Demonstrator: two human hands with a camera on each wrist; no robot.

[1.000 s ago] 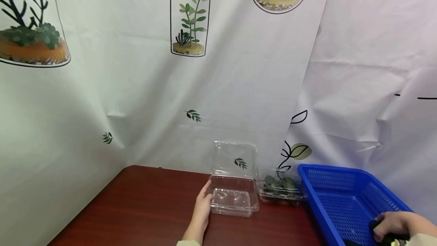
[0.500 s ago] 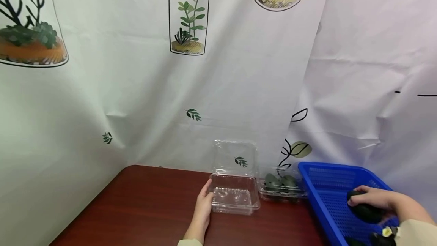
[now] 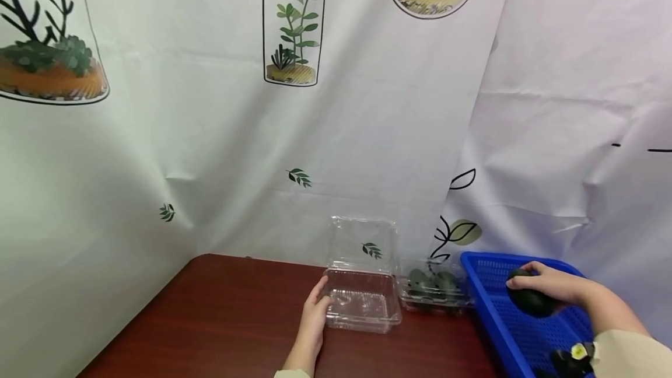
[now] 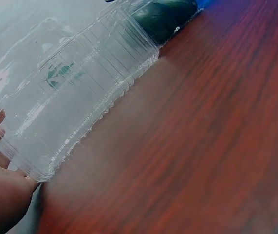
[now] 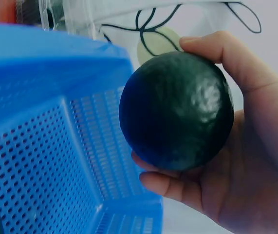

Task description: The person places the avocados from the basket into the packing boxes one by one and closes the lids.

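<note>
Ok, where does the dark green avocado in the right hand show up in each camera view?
Head: the avocado sits at lower right, held by the right hand above the blue basket.
Left wrist: not in it; the dark fruit at the top edge lies behind the clear container.
Right wrist: the avocado fills the centre, held in the right hand.
Shared landmark: the blue basket, in the head and right wrist views.
</note>
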